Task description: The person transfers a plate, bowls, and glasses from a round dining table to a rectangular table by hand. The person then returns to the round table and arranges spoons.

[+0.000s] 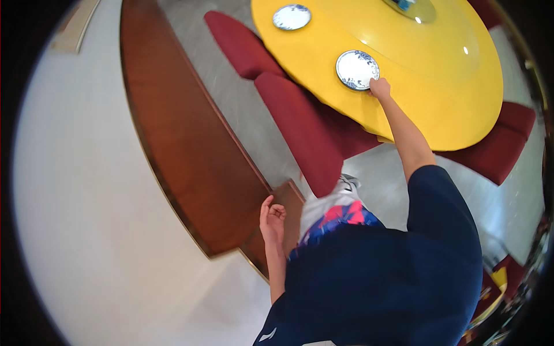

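Leftmost, a brown wooden panel [179, 127] ran beside a white surface, and near its lower end hung the left hand [273, 220], empty, its fingers loosely curled. Farther right, a smaller-looking plate [292, 18] lay on the yellow tablecloth [427, 115], well apart from both hands. Next came the near plate [356, 69], white with blue patterning; whether it was raised or resting I couldn't tell. The right hand [379, 88] had closed on its lower-right rim, leaving most of the plate up and left of the grip.
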Tool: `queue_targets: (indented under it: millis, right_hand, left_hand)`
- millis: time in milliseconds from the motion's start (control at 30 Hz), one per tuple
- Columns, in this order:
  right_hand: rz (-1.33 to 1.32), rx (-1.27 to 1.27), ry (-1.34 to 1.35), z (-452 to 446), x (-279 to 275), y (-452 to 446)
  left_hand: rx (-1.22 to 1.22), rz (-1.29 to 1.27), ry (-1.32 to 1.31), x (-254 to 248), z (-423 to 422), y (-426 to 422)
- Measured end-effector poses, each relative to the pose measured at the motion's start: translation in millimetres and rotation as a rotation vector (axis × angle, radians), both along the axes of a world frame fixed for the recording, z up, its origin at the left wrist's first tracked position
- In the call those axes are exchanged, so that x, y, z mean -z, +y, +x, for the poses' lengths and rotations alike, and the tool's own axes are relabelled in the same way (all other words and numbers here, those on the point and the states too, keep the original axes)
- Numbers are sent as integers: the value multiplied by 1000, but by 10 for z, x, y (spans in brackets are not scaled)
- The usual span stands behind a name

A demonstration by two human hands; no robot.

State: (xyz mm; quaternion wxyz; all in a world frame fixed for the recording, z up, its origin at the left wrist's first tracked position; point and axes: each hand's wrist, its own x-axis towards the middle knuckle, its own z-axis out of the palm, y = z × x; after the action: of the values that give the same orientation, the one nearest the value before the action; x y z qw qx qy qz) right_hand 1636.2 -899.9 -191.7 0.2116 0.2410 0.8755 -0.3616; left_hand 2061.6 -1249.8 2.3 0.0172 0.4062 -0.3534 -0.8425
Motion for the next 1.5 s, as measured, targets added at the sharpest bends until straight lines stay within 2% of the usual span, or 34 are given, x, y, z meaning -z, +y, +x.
queue_targets:
  millis: [100, 167, 233, 267, 367, 467, 500, 567, 633, 667, 700, 733, 800, 900, 933, 1100, 1167, 1233, 1333, 1400, 1433, 1467, 1500]
  right_hand:
    - [-174, 284, 61, 69, 118, 12]
    - [-310, 348, 104, 172, 58, -23]
    - [-419, 577, 93, 115, -16, -73]
    - [-404, 604, 110, 89, -94, -66]
    - [-345, 590, 131, 69, -126, -6]
    - [-202, 389, 89, 125, -23, 24]
    - [-206, 402, 95, 133, -5, 10]
    - [171, 338, 285, 150, 39, -33]
    - [104, 356, 261, 172, -121, -65]
    - [52, 362, 243, 137, -153, -67]
    - [45, 405, 260, 90, -94, -71]
    - [42, 381, 286, 69, -14, -88]
    - [24, 384, 289, 57, 142, 2]
    - [-7, 352, 280, 72, 250, 25]
    - [-16, 344, 316, 75, 249, 27]
    - [30, 432, 379, 113, 218, -266]
    - [51, 547, 270, 203, 72, -333]
    - [55, 575, 263, 245, 38, -382]
    - [-157, 812, 200, 223, 49, -494]
    - [-56, 816, 192, 219, 271, -854]
    - [54, 770, 182, 148, 206, -902]
    - [-48, 825, 149, 8, 22, -1082]
    - [-31, 815, 121, -143, -67, -1281]
  left_hand:
    - [277, -37, -15, 1, -743, -290]
    - [592, -60, 73, 119, -1202, -393]
    - [718, -40, 84, 61, -1702, -367]
    - [796, -27, 115, -6, -1964, -337]
    - [935, 37, 258, -15, -2752, -188]
    - [957, -61, 221, 245, -3539, 158]
    - [935, -82, 177, 383, -3798, 304]
    - [984, -198, 75, 836, -4319, 548]
    - [988, -198, -20, 1316, -4744, 778]
    - [1037, -358, -50, 1443, -4903, 933]
    - [1078, -508, -69, 1551, -5024, 1087]
    - [1108, -524, -39, 1651, -5123, 1177]
    - [1409, -605, 102, 1874, -5229, 1420]
    - [1530, -723, 162, 2160, -5283, 1549]
    - [1398, -719, 167, 2160, -5258, 1566]
    - [1515, -737, 204, 2256, -5477, 1448]
    - [1514, -731, 215, 2283, -5513, 1525]
    - [1622, -705, 230, 2294, -5600, 1568]
    - [1711, -729, 251, 2353, -5819, 1520]
    - [1802, -775, 310, 2368, -5978, 1309]
    - [1842, -813, 364, 2279, -6097, 1273]
    - [1873, -962, 312, 1943, -6231, 1174]
    - [1875, -928, 292, 1935, -6360, 968]
